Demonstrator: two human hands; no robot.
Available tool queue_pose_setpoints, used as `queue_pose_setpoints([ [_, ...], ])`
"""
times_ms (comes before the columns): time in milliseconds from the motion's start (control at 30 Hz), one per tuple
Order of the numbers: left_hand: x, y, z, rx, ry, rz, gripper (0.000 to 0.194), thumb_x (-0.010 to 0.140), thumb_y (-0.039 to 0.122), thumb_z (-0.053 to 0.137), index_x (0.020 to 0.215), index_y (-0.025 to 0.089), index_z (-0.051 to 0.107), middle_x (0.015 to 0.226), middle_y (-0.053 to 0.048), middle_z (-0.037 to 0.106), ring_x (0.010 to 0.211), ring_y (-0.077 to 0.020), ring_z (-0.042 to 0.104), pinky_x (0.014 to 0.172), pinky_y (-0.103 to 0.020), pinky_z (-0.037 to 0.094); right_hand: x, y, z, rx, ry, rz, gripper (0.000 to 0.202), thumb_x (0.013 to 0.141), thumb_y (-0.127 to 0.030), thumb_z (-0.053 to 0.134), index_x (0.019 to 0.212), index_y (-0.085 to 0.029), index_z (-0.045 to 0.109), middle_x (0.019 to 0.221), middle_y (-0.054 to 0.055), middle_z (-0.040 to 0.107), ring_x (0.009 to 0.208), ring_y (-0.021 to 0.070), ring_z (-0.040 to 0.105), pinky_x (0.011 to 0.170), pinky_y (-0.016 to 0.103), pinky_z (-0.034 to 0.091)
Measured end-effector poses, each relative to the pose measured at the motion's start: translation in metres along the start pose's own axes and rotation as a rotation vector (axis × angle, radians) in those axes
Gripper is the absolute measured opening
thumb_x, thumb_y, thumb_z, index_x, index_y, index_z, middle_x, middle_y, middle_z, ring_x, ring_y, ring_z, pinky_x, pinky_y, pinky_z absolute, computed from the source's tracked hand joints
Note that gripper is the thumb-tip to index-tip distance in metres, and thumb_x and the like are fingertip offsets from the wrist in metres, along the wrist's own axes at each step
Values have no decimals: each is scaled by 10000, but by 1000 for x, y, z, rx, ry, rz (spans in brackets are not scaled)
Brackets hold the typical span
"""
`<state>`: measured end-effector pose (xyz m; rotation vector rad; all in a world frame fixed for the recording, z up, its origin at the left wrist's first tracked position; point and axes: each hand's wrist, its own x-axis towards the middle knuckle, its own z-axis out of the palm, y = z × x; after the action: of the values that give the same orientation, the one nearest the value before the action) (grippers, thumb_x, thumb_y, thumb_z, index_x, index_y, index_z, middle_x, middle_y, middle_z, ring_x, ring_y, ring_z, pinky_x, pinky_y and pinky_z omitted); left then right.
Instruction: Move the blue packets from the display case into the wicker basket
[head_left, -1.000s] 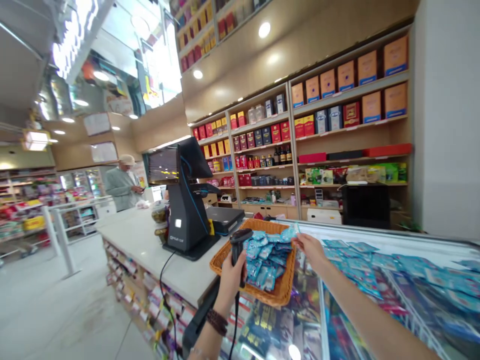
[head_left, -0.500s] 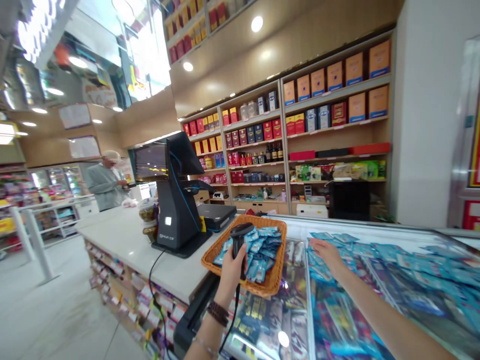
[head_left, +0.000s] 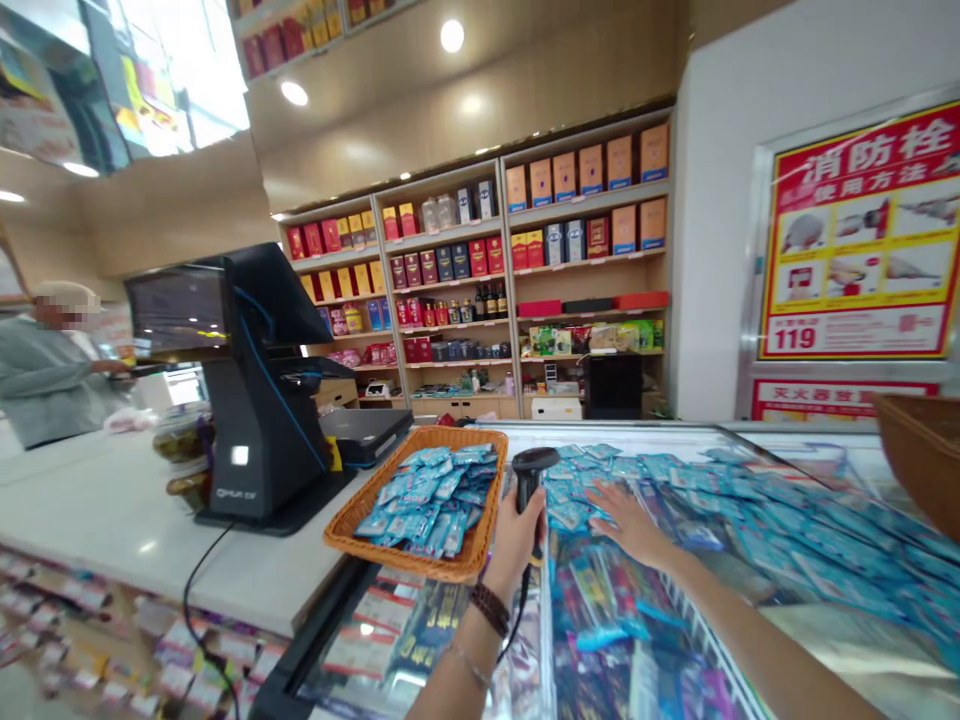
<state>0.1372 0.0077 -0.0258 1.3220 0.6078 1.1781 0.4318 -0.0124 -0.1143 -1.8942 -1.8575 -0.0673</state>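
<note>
Grasping the scanner (head_left: pixel 529 483), long axis near upright, head (head_left: pixel 535 459) uppermost: left hand (head_left: pixel 516 540); right hand (head_left: pixel 631 522) spread over packets (head_left: pixel 570 508).

The white counter (head_left: pixel 97 500) is carrying a black register (head_left: pixel 255 430) and jars (head_left: pixel 184 445). Beside it, a glass-topped case (head_left: pixel 545 640) is bearing blue packets (head_left: pixel 750 500); a wicker basket (head_left: pixel 405 562) is sitting where both are meeting.

One scanner (head_left: pixel 533 464), one orange basket (head_left: pixel 448 570)
</note>
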Motion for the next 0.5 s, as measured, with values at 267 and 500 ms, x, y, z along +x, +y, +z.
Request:
queue_pose_setpoints([
  [267, -5, -67, 18, -8, -82, -133, 937, 619, 1120, 1010, 807, 291, 614, 555, 80, 561, 406, -104, 460, 427, -261, 331, -23, -22, 3, 5, 266, 63, 607, 1244, -557, 477, 1018, -307, 981, 1165, 178, 1001, 1240, 417, 941, 1218, 612, 712],
  [500, -8, -88, 7, 24, -82, -159, 902, 669, 1075, 1047, 844, 290, 640, 553, 91, 542, 411, -125, 486, 444, -272, 374, -23, -2, 13, -13, 287, 249, 523, 992, -689, 847, 1318, -294, 956, 1440, 192, 957, 1416, 487, 875, 1241, 653, 698],
])
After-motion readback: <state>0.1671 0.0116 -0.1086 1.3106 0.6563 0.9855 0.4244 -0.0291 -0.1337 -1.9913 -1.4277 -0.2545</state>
